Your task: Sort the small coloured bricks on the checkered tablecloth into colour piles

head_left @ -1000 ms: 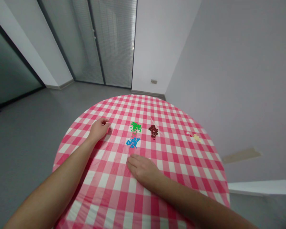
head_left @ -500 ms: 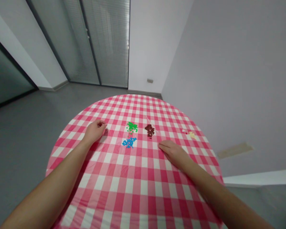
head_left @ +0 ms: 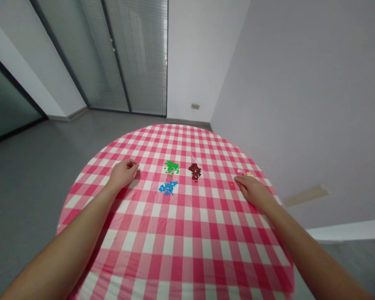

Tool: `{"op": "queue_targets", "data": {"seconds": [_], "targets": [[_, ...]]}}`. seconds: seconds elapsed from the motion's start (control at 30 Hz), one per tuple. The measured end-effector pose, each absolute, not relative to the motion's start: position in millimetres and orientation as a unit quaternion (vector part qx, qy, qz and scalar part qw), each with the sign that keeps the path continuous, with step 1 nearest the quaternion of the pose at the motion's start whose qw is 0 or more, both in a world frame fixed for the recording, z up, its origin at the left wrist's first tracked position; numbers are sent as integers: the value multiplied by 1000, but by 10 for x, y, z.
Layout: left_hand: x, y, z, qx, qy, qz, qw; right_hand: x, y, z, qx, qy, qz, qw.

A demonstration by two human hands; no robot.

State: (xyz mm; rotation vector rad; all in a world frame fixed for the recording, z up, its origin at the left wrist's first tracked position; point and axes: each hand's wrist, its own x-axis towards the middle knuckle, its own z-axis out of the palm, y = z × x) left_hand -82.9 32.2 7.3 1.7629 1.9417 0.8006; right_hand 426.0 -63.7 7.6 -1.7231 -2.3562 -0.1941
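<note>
My left hand [head_left: 123, 173] rests on the left side of the checked cloth, fingers curled and thumb pinched against them. Whatever is between its fingertips is too small to make out. My right hand [head_left: 252, 191] is low over the right side, its fingers held together and pointing left; what is under them is hidden. A tiny orange piece [head_left: 232, 184] lies just left of those fingertips. Beyond the hand are pale yellow pieces [head_left: 249, 174], partly covered, and a few small white and red bits [head_left: 240, 171]. Between my hands lie loose piles of green pieces [head_left: 172, 167], blue pieces [head_left: 168, 188] and dark brown pieces [head_left: 195, 171].
The round table wears a red and white checked tablecloth [head_left: 182, 227], wrinkled near me. A grey wall [head_left: 300, 104] runs along the right. Past the far edge stand glass doors [head_left: 140, 62] with blinds, above a grey floor [head_left: 90, 129].
My right hand has moved right, from near the brown pile to the pale yellow pieces. The orange piece now shows beside its fingertips. My left hand stays nearly still.
</note>
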Motion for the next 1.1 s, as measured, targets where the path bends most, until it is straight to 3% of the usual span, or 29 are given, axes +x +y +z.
{"op": "queue_targets", "data": {"seconds": [0.23, 0.53, 0.93, 1.1], "targets": [[-839, 336, 56, 633, 694, 279, 197, 4224, -637, 180, -653, -749, -43, 104], [-817, 316, 99, 639, 693, 270, 195, 3797, -677, 248, -609, -790, -48, 61], [-846, 353, 35, 642, 692, 271, 190, 4131, -540, 86, -602, -789, -90, 88], [-843, 350, 41, 641, 694, 269, 188, 4265, -576, 58, -657, -737, -85, 138]]}}
